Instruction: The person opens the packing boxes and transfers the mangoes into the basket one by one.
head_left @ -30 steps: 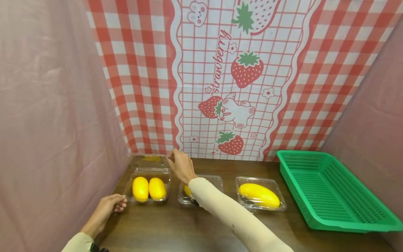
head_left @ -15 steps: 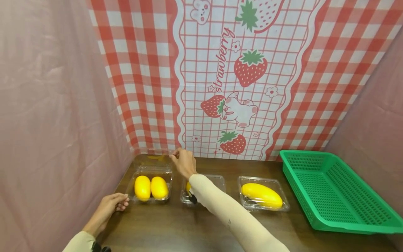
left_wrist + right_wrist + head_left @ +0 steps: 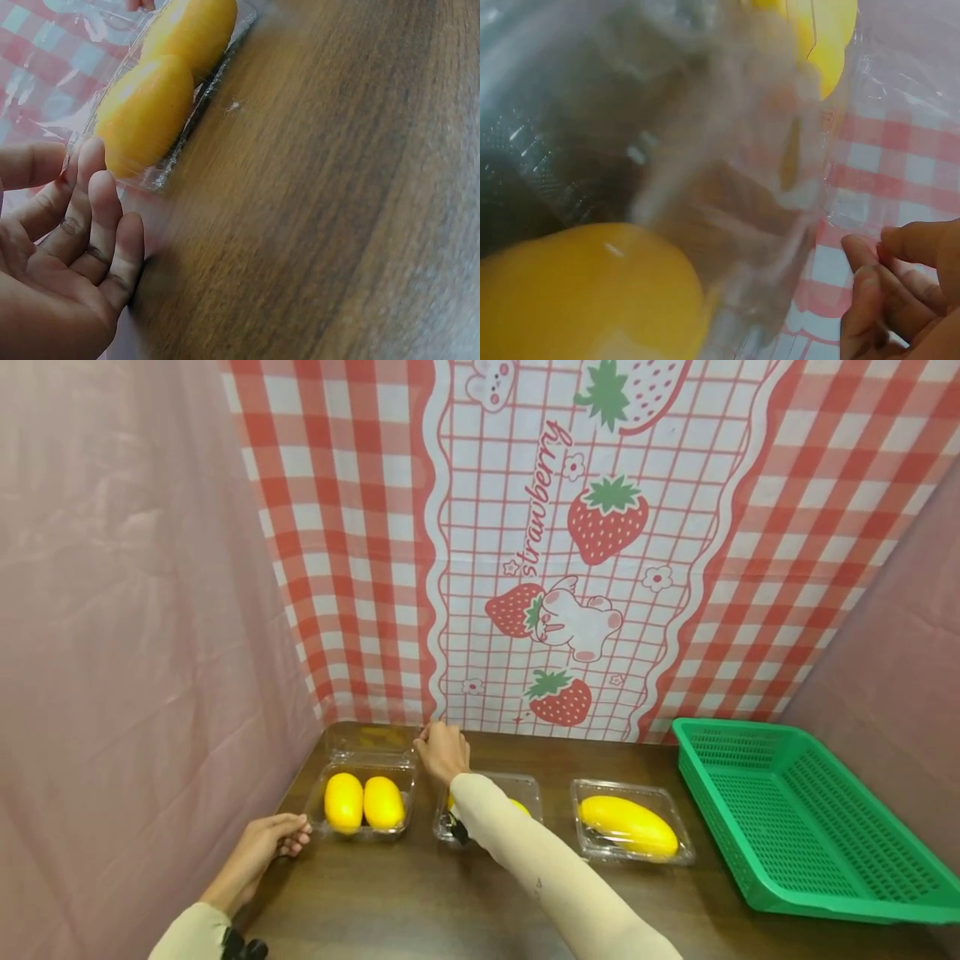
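Observation:
Two yellow mangoes, a left one (image 3: 344,802) and a right one (image 3: 384,803), lie side by side in a clear plastic clamshell box (image 3: 408,777) at the table's left. Its hinged lid (image 3: 381,737) stands raised at the back. My left hand (image 3: 258,852) pinches the box's front left corner between thumb and index finger; in the left wrist view the other fingers of that hand (image 3: 71,255) are loosely bent. At the lid's right edge, my right hand (image 3: 444,750) pinches the thin plastic, seen also in the right wrist view, where the hand (image 3: 904,285) is partly cut off.
A middle clear box (image 3: 531,787) holding yellow fruit is partly covered by my right forearm. Right of it, another clear box (image 3: 681,858) contains a yellow mango (image 3: 630,825). A green plastic basket (image 3: 742,860) stands at far right. A checked strawberry cloth (image 3: 487,543) hangs behind the wooden table (image 3: 450,910).
The lid has tilted up from lying further back, with my right hand still pinching its edge. My left hand stays at the box's corner. The head view has shifted slightly.

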A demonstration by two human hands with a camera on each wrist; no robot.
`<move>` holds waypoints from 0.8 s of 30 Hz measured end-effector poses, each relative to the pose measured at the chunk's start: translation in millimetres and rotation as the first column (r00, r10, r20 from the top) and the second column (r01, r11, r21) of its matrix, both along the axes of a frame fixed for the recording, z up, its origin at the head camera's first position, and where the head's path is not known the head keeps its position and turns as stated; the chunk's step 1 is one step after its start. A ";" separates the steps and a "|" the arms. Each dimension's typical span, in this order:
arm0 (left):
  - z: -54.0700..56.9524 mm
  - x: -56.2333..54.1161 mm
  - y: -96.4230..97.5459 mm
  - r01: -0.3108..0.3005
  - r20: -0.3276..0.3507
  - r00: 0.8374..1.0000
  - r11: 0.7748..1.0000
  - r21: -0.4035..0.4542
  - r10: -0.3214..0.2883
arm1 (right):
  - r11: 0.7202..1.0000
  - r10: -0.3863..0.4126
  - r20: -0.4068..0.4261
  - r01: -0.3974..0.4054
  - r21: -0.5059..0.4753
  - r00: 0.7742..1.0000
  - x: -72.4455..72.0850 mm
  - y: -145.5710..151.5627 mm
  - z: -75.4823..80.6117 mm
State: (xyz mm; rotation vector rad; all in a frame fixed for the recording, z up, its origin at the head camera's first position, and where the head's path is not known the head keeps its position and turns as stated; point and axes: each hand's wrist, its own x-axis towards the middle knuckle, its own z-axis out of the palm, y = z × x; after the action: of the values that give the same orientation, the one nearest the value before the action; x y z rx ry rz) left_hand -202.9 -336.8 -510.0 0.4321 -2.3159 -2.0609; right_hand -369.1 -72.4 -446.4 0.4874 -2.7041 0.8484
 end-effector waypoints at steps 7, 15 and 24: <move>3.9 0.6 -0.3 -0.001 0.000 1.000 1.000 -0.008 0.001 | 0.976 -0.047 -0.084 0.064 0.209 0.995 -0.6 -2.5 -1.7; 4.0 3.1 -0.3 -0.007 -0.001 1.000 1.000 -0.009 0.007 | 0.955 -0.056 -0.009 0.056 0.293 0.998 4.8 -2.0 -0.3; 0.5 5.6 -0.5 0.008 0.008 1.000 1.000 -0.010 -0.008 | 0.945 -0.031 0.055 0.011 0.327 0.998 8.2 -0.6 -5.7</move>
State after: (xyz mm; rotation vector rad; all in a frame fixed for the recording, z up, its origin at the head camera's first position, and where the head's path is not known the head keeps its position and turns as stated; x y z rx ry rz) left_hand -197.3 -337.4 -509.5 0.4327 -2.3357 -2.0536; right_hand -360.9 -73.0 -452.1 0.5057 -2.9127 0.4118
